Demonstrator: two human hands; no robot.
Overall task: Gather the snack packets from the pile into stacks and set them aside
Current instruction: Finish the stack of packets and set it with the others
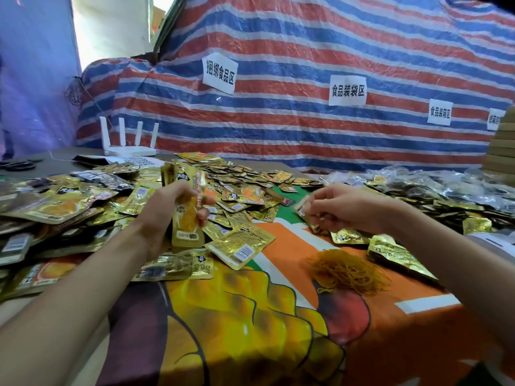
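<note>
Gold-foil packet stack (pixel 187 218) gripped upright in left hand (pixel 167 210); right hand (pixel 345 204) pinches one packet (pixel 305 211). Far signs (pixel 220 73) read 捆绑食品区, 食品装袋区.

Back wall: red-white-blue striped tarp (pixel 306 45), white paper signs (pixel 220 73)
Upper left: bright daylight opening (pixel 111 23)
Table cover: orange-yellow printed cloth (pixel 404 344)
</note>
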